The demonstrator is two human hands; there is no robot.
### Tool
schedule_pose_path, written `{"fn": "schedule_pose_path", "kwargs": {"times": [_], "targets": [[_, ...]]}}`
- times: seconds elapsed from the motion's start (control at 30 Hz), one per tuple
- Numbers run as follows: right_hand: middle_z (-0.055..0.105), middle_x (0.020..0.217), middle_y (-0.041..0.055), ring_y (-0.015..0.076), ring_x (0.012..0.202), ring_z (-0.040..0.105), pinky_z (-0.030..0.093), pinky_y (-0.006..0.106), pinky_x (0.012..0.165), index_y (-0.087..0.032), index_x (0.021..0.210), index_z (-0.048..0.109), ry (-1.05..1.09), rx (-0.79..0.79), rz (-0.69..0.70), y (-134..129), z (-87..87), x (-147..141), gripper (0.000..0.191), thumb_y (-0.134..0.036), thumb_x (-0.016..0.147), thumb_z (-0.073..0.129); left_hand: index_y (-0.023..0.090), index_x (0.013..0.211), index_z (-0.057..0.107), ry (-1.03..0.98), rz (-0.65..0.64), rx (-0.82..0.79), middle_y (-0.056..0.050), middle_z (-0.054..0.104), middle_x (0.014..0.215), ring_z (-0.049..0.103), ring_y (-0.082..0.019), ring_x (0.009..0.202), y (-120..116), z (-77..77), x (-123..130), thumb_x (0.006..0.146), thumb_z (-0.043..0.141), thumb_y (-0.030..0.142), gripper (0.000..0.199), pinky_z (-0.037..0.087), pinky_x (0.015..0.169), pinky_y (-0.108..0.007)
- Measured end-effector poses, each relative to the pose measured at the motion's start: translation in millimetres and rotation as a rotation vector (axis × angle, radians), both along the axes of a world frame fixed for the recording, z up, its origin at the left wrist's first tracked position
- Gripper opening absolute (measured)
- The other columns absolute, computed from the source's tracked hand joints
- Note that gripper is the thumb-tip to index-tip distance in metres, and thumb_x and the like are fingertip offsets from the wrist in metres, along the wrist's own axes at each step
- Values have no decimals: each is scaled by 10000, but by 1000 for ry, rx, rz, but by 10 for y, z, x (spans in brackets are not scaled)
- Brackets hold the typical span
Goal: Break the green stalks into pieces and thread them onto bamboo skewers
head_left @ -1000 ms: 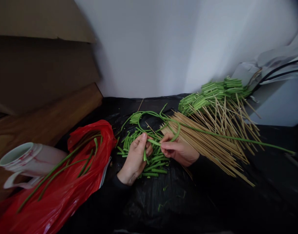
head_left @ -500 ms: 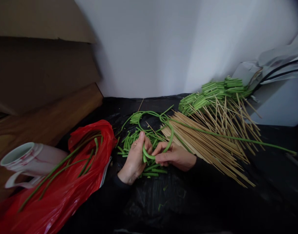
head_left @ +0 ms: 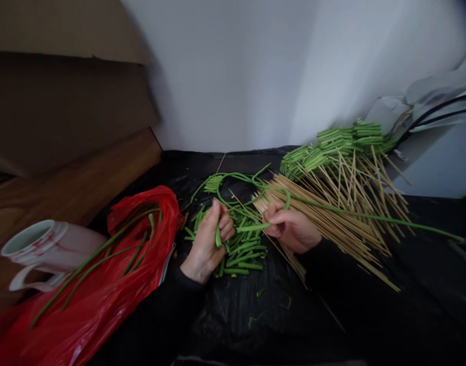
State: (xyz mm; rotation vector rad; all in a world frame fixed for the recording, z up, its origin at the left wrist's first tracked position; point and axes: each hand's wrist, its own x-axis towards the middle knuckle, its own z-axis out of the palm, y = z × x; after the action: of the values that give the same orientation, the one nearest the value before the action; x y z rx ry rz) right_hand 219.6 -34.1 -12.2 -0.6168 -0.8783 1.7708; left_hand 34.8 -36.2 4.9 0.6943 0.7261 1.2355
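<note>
My left hand (head_left: pixel 210 239) is closed round a short green piece of garlic scape (head_left: pixel 218 237), whose cut end shows below the thumb. To its right, my right hand (head_left: pixel 288 226) pinches a long garlic scape (head_left: pixel 285 195) near its broken end, which points toward my left hand. The rest of that stem loops up behind the fingers and tangles with others. Beneath and between both hands lies a loose pile of short scape pieces (head_left: pixel 245 254). A small row of pieces (head_left: pixel 212 184) lies side by side behind the pile.
Bamboo skewers (head_left: pixel 324 229) fan out at the right. Behind them, skewered scape pieces (head_left: pixel 332 145) are stacked against the white wall (head_left: pixel 236 76). At left are a red plastic bag (head_left: pixel 141 284) with long stems on it and a mug (head_left: pixel 61 249). Black plastic sheeting (head_left: pixel 240 315) covers the surface.
The scape bent between both hands has come apart. My right hand has moved right with the long part, while a short piece stays in my left hand.
</note>
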Motion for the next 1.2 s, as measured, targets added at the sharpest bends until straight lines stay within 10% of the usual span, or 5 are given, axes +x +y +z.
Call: {"fn": "schedule_pose_path", "kwargs": {"times": [0.43, 0.77, 1.2], "targets": [[545, 504, -39, 76, 479, 464, 306, 209, 483, -175, 641, 591, -140, 0, 169, -77, -2, -18, 203, -256, 663, 775, 126, 787, 654, 342, -630, -58, 76, 369, 507, 278, -32, 404, -104, -67, -7, 804, 700, 484, 362, 172, 393, -180], [557, 540, -54, 62, 483, 464, 359, 188, 470, -179, 718, 643, -3, -140, -92, 57, -27, 52, 230, -327, 674, 813, 153, 795, 649, 411, -462, -82, 69, 441, 554, 321, -36, 433, -117, -33, 11, 680, 817, 421, 336, 191, 385, -163], [622, 599, -36, 69, 521, 504, 338, 186, 471, -183, 698, 585, -73, -52, -64, -20, -3, -24, 249, -261, 671, 820, 136, 776, 572, 154, -133, -8, 54, 451, 630, 352, -41, 510, -91, -90, 77, 754, 786, 359, 310, 287, 430, -145]]}}
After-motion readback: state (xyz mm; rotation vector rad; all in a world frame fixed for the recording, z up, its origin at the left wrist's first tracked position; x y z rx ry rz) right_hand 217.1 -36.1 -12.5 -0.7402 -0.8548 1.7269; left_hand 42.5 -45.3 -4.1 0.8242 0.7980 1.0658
